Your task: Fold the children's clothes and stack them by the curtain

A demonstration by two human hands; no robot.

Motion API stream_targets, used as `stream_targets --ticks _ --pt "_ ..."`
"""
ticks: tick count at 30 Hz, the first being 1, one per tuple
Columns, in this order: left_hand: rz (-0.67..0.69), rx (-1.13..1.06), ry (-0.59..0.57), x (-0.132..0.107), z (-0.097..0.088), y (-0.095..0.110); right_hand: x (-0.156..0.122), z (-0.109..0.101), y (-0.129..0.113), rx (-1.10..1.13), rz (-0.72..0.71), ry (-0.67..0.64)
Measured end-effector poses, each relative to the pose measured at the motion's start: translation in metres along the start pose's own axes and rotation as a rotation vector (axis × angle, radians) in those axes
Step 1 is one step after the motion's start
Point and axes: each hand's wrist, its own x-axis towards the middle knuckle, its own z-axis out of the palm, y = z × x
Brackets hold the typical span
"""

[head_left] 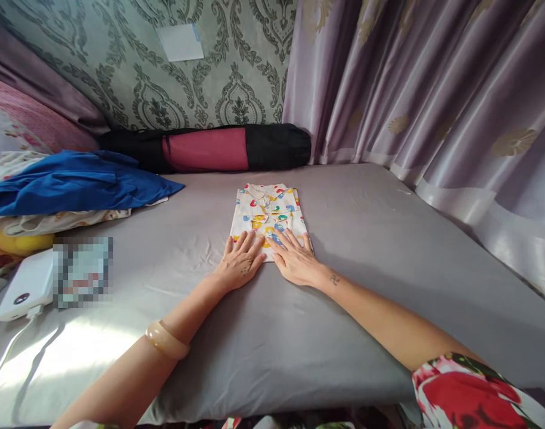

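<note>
We log the left hand (242,261) flat, fingers spread, gripping nothing, on the near-left of the folded shirt (272,205), centred on the grey sheet (366,238); right hand (295,261) likewise, near-right. Even, light pressure should limit creasing.

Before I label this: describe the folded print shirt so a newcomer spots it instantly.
Find the gray sheet, then the black-and-pink roll at its far edge. Nearer you lies the folded shirt, with the left hand and right hand on its near end. Unlike the loose blue cloth at far left, it is compact, white, with a collar and multicolored print.
</note>
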Motion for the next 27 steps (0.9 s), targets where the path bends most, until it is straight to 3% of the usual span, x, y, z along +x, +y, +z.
stream_targets --ticks 5,8,11,14,24,27 --pt "0.033 -0.019 -0.029 0.001 -0.009 -0.006 -0.001 -0.012 0.006 0.025 -0.028 -0.053" --pt "0.078 -0.012 0.025 0.000 -0.011 -0.016 -0.004 -0.019 0.017 -0.005 -0.031 -0.003" --pt "0.064 0.009 0.060 -0.001 -0.006 -0.028 -0.006 -0.016 0.030 -0.037 -0.006 0.040" --pt "0.038 0.018 -0.005 0.000 0.001 -0.036 -0.007 -0.008 0.038 -0.045 -0.009 0.043" --pt "0.009 0.017 -0.069 0.001 0.000 -0.035 -0.005 -0.007 0.039 -0.036 -0.008 0.022" --pt "0.019 0.010 -0.039 -0.001 -0.004 -0.032 -0.005 -0.011 0.040 -0.017 -0.011 -0.005"
